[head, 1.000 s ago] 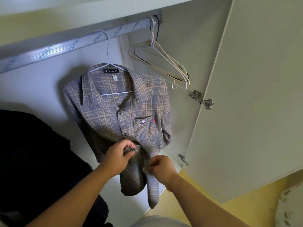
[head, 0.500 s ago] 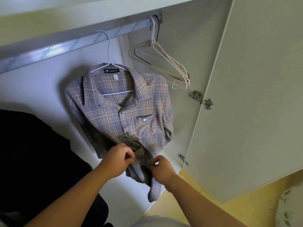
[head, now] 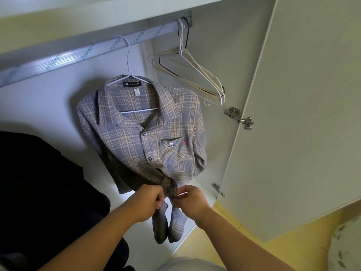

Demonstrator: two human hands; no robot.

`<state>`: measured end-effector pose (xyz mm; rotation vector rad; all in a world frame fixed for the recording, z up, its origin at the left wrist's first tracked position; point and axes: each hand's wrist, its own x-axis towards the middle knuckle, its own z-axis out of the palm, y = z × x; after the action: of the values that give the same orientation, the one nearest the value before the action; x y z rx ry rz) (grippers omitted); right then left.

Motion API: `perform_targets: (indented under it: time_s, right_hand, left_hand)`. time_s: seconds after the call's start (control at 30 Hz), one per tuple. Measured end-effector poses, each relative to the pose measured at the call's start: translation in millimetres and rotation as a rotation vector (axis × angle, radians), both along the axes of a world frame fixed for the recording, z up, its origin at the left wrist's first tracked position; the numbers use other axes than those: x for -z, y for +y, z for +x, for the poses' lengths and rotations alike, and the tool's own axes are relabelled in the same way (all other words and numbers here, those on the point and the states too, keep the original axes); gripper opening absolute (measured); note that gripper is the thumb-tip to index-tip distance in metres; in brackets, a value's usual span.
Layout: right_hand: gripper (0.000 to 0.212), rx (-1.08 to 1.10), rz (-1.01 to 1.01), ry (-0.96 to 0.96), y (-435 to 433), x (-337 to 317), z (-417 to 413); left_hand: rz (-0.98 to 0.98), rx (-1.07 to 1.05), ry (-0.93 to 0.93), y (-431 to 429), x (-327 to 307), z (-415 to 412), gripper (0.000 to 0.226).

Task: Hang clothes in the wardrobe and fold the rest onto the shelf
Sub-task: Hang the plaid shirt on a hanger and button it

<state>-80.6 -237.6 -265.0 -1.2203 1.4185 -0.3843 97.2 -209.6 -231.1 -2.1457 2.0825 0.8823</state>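
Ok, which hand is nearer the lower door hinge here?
Right. The right hand pinches the plaid shirt at its front edge, just left of and slightly below the lower hinge. The left hand grips the same edge farther left, beyond the right hand.

Left hand (head: 148,201), right hand (head: 192,200): pinch grips

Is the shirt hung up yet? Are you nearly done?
Done: the checked shirt hangs on a white hanger on the rail. In hand: the left hand and right hand pinch its bottom front edges, likely doing up the lower buttons. Left: the spare hangers at the rail's end are bare, so more clothes may need hanging, and no folded pile shows here.
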Motion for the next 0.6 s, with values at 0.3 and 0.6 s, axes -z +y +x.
perform_targets:
  time_s: [0.3, 0.6]
  right_hand:
    - [0.02, -0.039, -0.024, -0.026, 0.9, -2.7, 1.8]
    - [0.028, -0.009, 0.008, -0.113, 2.0, -4.5, -2.1]
  left_hand:
    - [-0.004, -0.133, 0.28, 2.1, -2.4, -0.4, 0.009]
    - [0.031, -0.177, 0.379, 2.6, -2.1, -1.6, 0.02]
